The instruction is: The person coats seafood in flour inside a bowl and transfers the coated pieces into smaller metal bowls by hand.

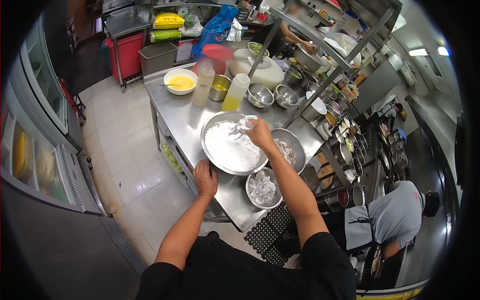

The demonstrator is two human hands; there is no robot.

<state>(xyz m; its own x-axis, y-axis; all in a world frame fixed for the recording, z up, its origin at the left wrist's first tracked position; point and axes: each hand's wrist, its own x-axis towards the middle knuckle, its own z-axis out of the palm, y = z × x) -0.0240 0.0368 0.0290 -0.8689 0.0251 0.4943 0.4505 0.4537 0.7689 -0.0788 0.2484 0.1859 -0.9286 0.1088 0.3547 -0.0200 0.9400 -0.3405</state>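
Note:
A wide steel bowl of white flour-like powder stands on the steel table. Above its far right side, my right hand is closed on a powder-coated piece whose kind I cannot make out. My left hand lies at the table edge, close to the bowl's near left side, thumb apart from the fingers. Nearer to me, a smaller steel bowl contains white-coated pieces. Partly behind my right forearm, another steel bowl holds pale pieces.
Behind the powder stand a white bowl of yellow liquid, two squeeze bottles, a steel pot and small steel bowls. A shelf post rises at the right. A co-worker bends over equipment at the right; another person works behind the shelf.

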